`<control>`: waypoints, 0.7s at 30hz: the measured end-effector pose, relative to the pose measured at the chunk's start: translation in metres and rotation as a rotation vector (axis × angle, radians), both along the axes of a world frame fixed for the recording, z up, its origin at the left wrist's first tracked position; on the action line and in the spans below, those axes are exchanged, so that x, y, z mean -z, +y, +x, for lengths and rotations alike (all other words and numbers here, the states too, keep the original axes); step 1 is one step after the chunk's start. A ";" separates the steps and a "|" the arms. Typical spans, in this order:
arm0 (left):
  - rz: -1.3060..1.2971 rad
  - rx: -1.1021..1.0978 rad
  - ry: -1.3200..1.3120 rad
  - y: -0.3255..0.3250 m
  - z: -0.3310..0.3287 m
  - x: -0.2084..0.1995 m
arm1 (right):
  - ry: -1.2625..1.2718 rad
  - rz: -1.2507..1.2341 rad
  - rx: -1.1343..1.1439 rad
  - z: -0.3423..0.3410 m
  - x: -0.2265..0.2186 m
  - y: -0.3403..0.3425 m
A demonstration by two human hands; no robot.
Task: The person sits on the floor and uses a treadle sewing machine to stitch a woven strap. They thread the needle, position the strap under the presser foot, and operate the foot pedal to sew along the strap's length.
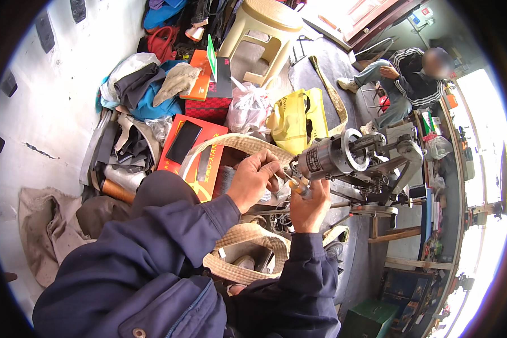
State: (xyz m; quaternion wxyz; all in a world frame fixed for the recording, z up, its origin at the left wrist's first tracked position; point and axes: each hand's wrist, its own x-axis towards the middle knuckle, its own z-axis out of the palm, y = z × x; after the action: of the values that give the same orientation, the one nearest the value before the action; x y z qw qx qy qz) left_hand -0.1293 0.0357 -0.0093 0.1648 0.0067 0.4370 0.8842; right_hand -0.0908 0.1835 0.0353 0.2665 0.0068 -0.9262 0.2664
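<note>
In the head view, your right hand [311, 209] is curled around a tool [298, 187] with a yellowish handle, just under the round end of the metal machine [322, 160]. Your left hand [253, 179] is beside it, fingers bunched close together; I can't tell if they hold something. A black phone [184, 141] lies on a red box [211, 169] to the left.

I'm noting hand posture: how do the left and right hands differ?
The left hand reaches in from the left, fingers pointing rightward; the right hand comes up from below. The left hand's thumb and fingers are bunched together; the right hand is wrapped around a yellow-handled tool. Both are bare, dark-sleeved and close to the metal machine head.
</note>
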 end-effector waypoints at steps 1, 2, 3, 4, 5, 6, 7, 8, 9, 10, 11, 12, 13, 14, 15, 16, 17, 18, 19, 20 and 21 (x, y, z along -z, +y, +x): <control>-0.013 -0.002 -0.015 -0.001 0.000 -0.001 | 0.009 -0.003 -0.014 0.000 0.000 0.000; -0.013 0.000 -0.026 -0.001 0.000 -0.001 | 0.019 -0.005 -0.028 -0.001 0.000 -0.001; 0.012 0.007 -0.028 -0.001 0.000 -0.002 | 0.021 -0.008 -0.041 -0.001 0.001 -0.001; -0.006 0.013 -0.047 -0.002 -0.001 -0.002 | 0.024 -0.015 -0.043 -0.002 0.001 -0.001; 0.002 0.024 -0.055 -0.002 -0.001 -0.002 | 0.020 -0.022 -0.044 -0.003 0.002 0.000; 0.018 0.039 -0.066 -0.002 -0.001 -0.002 | 0.015 -0.028 -0.044 -0.003 0.003 0.000; 0.009 0.039 -0.064 -0.002 -0.001 -0.002 | 0.023 -0.030 -0.042 -0.003 0.004 0.001; 0.007 0.043 -0.065 -0.001 -0.001 -0.001 | 0.029 -0.033 -0.038 -0.003 0.005 0.002; 0.005 0.048 -0.065 -0.001 -0.001 -0.001 | 0.021 -0.051 -0.028 -0.003 0.006 0.002; -0.033 0.049 -0.041 0.000 -0.001 -0.001 | 0.027 -0.036 -0.026 -0.002 0.007 0.002; -0.070 0.050 -0.016 0.001 -0.001 -0.001 | 0.019 -0.037 -0.017 -0.002 0.007 0.003; -0.108 0.055 0.000 0.001 0.000 -0.001 | -0.010 -0.053 -0.002 -0.002 0.008 0.003; -0.120 0.051 0.003 0.003 0.001 -0.001 | -0.022 -0.059 0.013 -0.002 0.009 0.003; -0.143 0.053 0.009 0.004 0.001 -0.001 | 0.008 -0.018 -0.003 -0.002 0.008 0.003; -0.167 0.056 0.015 0.004 0.001 -0.002 | 0.015 0.007 -0.012 -0.002 0.008 0.004; -0.190 0.061 0.022 0.005 0.001 -0.002 | 0.022 0.033 -0.020 -0.002 0.007 0.005; -0.184 0.062 0.021 0.005 0.001 -0.002 | 0.042 0.004 -0.020 -0.003 0.007 0.003; -0.177 0.061 0.020 0.006 0.001 -0.002 | 0.033 -0.034 -0.013 -0.002 0.007 0.002; -0.160 0.064 0.013 0.006 0.001 -0.002 | 0.022 -0.071 -0.007 -0.002 0.007 0.002; -0.166 0.064 0.019 0.007 0.001 -0.002 | -0.005 -0.103 0.003 -0.002 0.006 0.001; -0.160 0.065 0.019 0.007 0.001 -0.002 | 0.057 -0.019 -0.005 -0.003 0.005 0.002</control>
State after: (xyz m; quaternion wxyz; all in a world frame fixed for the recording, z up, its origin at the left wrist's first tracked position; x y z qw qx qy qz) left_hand -0.1286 0.0426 -0.0069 0.1891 0.0159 0.5072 0.8407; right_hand -0.0938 0.1857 0.0307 0.2921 0.0143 -0.9157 0.2755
